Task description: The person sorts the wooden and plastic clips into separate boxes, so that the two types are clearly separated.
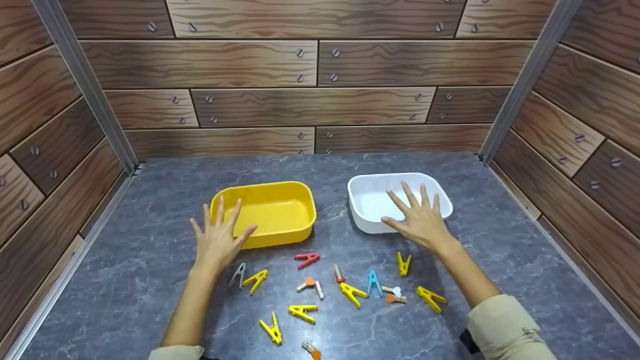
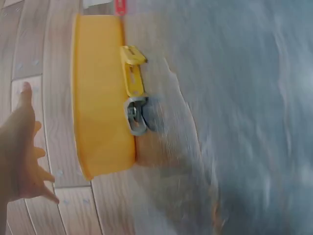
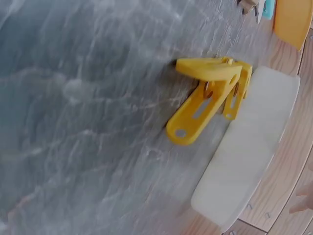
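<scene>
You are holding your left hand (image 1: pixel 218 241) flat and spread, fingers straight, over the near left corner of the yellow rectangular plastic tub (image 1: pixel 280 199); it is gripping nothing, and whether the fingertips are touching the rim cannot be told. Your right hand (image 1: pixel 420 218) is likewise spread open with straight fingers, hovering over the near edge of the white rectangular plastic tub (image 1: pixel 369 186), and it too is holding nothing. The two tubs are sitting side by side, apart from each other, on the grey marbled tabletop (image 1: pixel 150 250), the yellow one on your left, the white one on your right.

The clothes pegs are lying scattered on the tabletop between your forearms, on the near side of the tubs. Nearest your left hand are a grey plastic peg (image 1: pixel 239 274) and a yellow plastic peg (image 1: pixel 256 280) just beside it; the left wrist view is showing this pair in front of the yellow tub's wall. Nearest your right hand is another yellow peg (image 1: pixel 403 263), just below your wrist, which the right wrist view is showing close to the white tub's side. A red peg (image 1: pixel 307 259) is lying near the yellow tub's front, and a blue peg (image 1: pixel 373 282) is lying in the middle of the scatter.
</scene>
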Demonstrator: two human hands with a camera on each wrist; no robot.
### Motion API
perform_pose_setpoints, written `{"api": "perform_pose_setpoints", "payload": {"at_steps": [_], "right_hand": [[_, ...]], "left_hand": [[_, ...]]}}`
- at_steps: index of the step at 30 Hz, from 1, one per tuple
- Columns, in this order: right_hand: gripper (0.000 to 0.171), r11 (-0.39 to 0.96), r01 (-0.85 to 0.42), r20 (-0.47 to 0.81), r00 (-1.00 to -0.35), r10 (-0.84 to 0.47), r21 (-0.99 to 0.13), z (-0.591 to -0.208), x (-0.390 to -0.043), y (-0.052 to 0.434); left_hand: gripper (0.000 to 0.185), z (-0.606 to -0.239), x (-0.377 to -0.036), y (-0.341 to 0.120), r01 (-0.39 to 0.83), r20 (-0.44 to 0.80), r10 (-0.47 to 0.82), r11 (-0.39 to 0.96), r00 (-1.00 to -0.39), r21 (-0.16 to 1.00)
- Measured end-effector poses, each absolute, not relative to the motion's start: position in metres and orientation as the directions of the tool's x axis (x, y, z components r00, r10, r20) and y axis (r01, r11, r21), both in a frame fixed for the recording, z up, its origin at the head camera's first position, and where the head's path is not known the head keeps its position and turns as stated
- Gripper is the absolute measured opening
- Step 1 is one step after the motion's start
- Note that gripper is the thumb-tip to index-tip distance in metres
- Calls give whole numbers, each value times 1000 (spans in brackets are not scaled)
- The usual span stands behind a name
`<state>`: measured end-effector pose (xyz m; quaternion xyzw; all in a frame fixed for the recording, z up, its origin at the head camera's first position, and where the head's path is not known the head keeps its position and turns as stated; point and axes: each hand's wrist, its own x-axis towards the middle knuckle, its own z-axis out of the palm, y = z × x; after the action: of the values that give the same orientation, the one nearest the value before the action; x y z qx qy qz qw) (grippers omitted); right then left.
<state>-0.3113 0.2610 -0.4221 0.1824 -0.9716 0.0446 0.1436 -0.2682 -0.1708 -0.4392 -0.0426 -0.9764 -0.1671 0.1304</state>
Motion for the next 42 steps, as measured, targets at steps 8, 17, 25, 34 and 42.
{"api": "perform_pose_setpoints", "payload": {"at_steps": [8,17,25,34,42], "right_hand": [[69,892,-448,362,-843,-399,-60,-415,-288,238],[65,785,-574,361,-800,-479,-231,-420,-257,194],[51,543,-649,305,-746,-592,-533,-428,-237,158],[35,158,-601,304,-592,-746,-783,-465,-234,127],[30,64,-677,358,-464,-810,-733,-472,-221,118]], "left_hand": [[59,-446,-262,-186,96,278,-267,539,-923,837],[60,-474,-261,-211,48,116,-370,189,-922,981],[64,-501,-267,-220,87,119,-312,115,-943,990],[62,-509,-278,-219,195,194,-307,27,-932,980],[62,-512,-282,-216,182,183,-269,27,-946,983]]}}
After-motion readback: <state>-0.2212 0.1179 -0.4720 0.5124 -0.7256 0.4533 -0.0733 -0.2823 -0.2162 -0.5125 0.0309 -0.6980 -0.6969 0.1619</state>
